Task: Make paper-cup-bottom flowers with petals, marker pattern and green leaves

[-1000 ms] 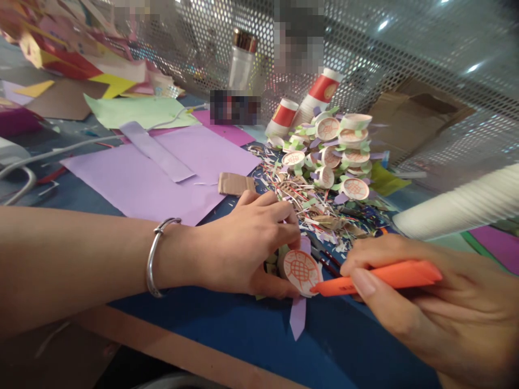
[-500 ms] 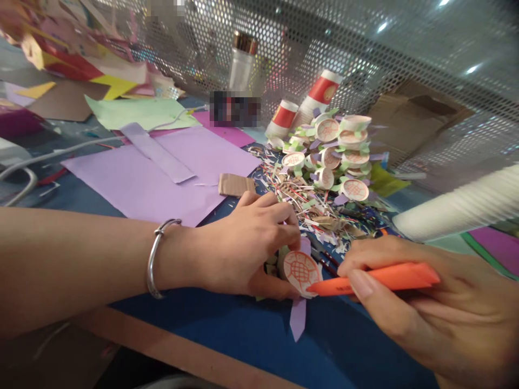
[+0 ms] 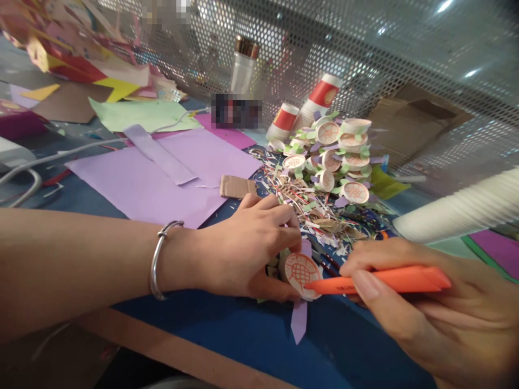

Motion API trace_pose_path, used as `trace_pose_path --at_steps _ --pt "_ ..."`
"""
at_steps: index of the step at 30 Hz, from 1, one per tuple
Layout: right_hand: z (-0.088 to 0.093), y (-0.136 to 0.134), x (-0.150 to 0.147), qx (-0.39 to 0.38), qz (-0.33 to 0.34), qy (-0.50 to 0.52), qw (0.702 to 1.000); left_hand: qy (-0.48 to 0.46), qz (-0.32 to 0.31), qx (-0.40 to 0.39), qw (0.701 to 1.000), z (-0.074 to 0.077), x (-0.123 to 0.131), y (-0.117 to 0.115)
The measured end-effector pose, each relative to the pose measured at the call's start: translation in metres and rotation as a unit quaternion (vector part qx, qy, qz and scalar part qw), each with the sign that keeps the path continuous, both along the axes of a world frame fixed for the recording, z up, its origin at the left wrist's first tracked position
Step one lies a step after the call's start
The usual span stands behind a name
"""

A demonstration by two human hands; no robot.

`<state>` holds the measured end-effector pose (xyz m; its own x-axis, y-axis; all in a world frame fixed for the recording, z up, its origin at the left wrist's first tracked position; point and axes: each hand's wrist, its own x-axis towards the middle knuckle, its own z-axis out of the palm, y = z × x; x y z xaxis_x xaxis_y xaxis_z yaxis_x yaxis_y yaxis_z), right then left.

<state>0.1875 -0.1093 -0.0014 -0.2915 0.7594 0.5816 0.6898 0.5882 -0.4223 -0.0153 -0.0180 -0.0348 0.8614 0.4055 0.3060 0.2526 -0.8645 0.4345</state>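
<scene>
My left hand (image 3: 259, 246) is closed around the sides of a small paper-cup piece (image 3: 302, 273), its round white face turned up and marked with an orange grid pattern. Purple paper strips (image 3: 299, 324) stick out from the piece above and below. Between thumb and fingers, my right hand (image 3: 421, 308) grips an orange marker (image 3: 381, 280), whose tip meets the lower part of the white face. Dark-handled tools (image 3: 324, 256) lie partly hidden between the two hands.
Similar decorated cup pieces (image 3: 354, 156) are piled beyond my hands, beside paper scraps (image 3: 312, 210). Purple paper (image 3: 158, 189) and a cardboard piece (image 3: 237, 187) lie left. A long stack of white cups (image 3: 458, 208) lies right. Red-banded cups (image 3: 322, 94) and a jar (image 3: 243, 67) stand behind.
The marker tip has shifted slightly left on the round face, and more orange lines show near its lower edge. My left hand keeps its hold on the piece.
</scene>
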Motion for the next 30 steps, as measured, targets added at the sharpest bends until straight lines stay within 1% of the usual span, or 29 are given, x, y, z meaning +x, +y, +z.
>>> trace_pose_path --at_steps 5,10,15,21,26,30 --pt "0.0003 0.0021 0.0004 0.016 0.027 -0.035 0.999 0.002 0.000 0.001 1.000 0.0009 0.0001 -0.0007" --pt "0.0010 0.0028 -0.0007 0.021 0.012 -0.017 1.000 0.008 0.001 0.002 1.000 0.0016 -0.0001 -0.0012" --pt "0.0019 0.0039 0.0000 0.016 0.036 -0.034 0.999 0.011 0.003 0.003 1.000 0.0018 0.0003 -0.0015" --pt "0.0020 0.0043 -0.0007 0.014 0.034 -0.027 0.999 0.003 0.001 0.004 1.000 0.0002 -0.0003 -0.0007" --pt "0.0035 0.0027 -0.0019 0.002 0.031 -0.029 0.999 0.000 -0.004 0.000 1.000 0.0013 -0.0005 -0.0004" --pt "0.0025 0.0017 -0.0010 0.007 0.028 -0.023 0.999 0.001 -0.002 -0.001 1.000 0.0018 -0.0003 0.0004"
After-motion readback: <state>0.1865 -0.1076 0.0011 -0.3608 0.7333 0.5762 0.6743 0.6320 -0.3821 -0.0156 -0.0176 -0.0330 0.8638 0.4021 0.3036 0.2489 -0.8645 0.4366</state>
